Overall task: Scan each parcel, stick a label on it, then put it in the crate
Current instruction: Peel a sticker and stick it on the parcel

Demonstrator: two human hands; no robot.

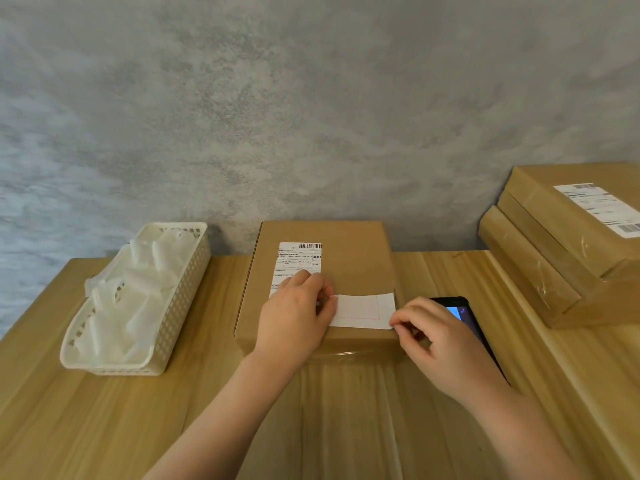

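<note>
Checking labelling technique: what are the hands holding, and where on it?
A white rectangular paper label over the brown cardboard parcel: left hand at its left end, right hand pinching its lower right corner.

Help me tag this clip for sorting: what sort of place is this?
Probably a small parcel packing or dispatch desk: a box with a shipping label, a stack of boxes alongside, and a handheld scanner on the table.

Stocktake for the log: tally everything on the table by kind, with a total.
Cardboard parcels: 4, one under the hands, three stacked at right
White basket: 1
White label: 1
Phone: 1
Total: 7
</note>
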